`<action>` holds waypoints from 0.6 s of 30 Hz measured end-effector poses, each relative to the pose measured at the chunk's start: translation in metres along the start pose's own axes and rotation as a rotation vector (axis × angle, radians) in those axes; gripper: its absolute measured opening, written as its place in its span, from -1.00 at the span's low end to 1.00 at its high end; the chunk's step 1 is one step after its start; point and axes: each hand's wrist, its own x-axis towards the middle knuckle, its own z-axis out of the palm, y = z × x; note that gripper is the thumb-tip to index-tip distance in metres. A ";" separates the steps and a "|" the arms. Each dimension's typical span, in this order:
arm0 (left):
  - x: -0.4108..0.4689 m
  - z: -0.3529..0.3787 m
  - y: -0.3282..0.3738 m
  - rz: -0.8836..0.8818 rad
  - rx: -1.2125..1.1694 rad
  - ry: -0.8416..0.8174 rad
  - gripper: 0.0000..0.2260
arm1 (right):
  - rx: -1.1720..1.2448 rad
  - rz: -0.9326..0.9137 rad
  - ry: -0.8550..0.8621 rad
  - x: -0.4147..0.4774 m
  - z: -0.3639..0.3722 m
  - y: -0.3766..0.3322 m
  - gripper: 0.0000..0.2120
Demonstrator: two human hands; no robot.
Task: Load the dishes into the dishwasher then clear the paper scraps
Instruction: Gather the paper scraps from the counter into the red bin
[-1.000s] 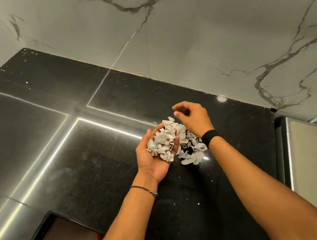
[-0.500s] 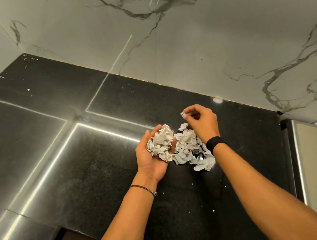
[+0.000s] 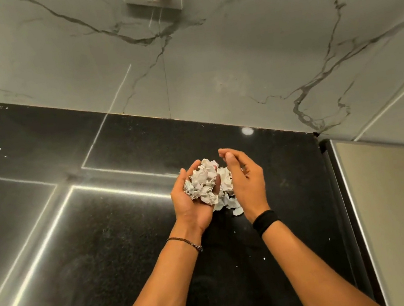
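Clearing paper scraps (image 3: 204, 183) now, no dishes in view: my left hand (image 3: 191, 208) cups a wad with the thumb on top, my right hand (image 3: 247, 180) is loose and empty beside the rest on the table (image 3: 128, 232), so next I'd sweep those into the left palm.

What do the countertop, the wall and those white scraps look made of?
The countertop: likely polished black granite, speckled and mirror-glossy. The wall: marble-look tile or slab, grey veins, thin joint lines. The scraps: crumpled white paper, creased and torn, cupped in the left hand.
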 end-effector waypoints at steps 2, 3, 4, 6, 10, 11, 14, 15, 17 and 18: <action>-0.004 -0.004 -0.004 0.001 -0.023 0.003 -0.61 | 0.058 0.031 -0.002 -0.011 0.010 0.005 -0.78; -0.007 -0.005 -0.006 0.005 -0.033 0.005 -0.62 | 0.088 0.041 -0.009 -0.018 0.017 0.007 -0.77; -0.010 -0.005 -0.007 0.012 -0.047 0.003 -0.63 | 0.112 0.049 -0.017 -0.024 0.023 0.009 -0.77; -0.023 -0.009 -0.009 0.042 -0.070 -0.005 -0.67 | 0.125 0.050 -0.024 -0.041 0.034 0.010 -0.76; -0.058 -0.027 -0.011 0.135 -0.097 0.022 -0.71 | 0.114 0.058 -0.112 -0.079 0.047 0.011 -0.72; -0.068 -0.032 -0.011 0.169 -0.102 0.035 -0.71 | 0.122 0.051 -0.154 -0.089 0.050 0.009 -0.69; -0.104 -0.050 -0.009 0.297 -0.108 0.095 -0.73 | 0.124 0.021 -0.282 -0.128 0.059 0.010 -0.58; -0.119 -0.061 -0.011 0.343 -0.120 0.129 -0.72 | 0.121 0.022 -0.340 -0.147 0.061 0.012 -0.53; -0.147 -0.087 -0.016 0.429 -0.118 0.194 -0.68 | 0.114 0.025 -0.450 -0.183 0.064 0.018 -0.49; -0.162 -0.101 -0.019 0.463 -0.120 0.217 -0.65 | 0.112 0.018 -0.484 -0.201 0.065 0.021 -0.50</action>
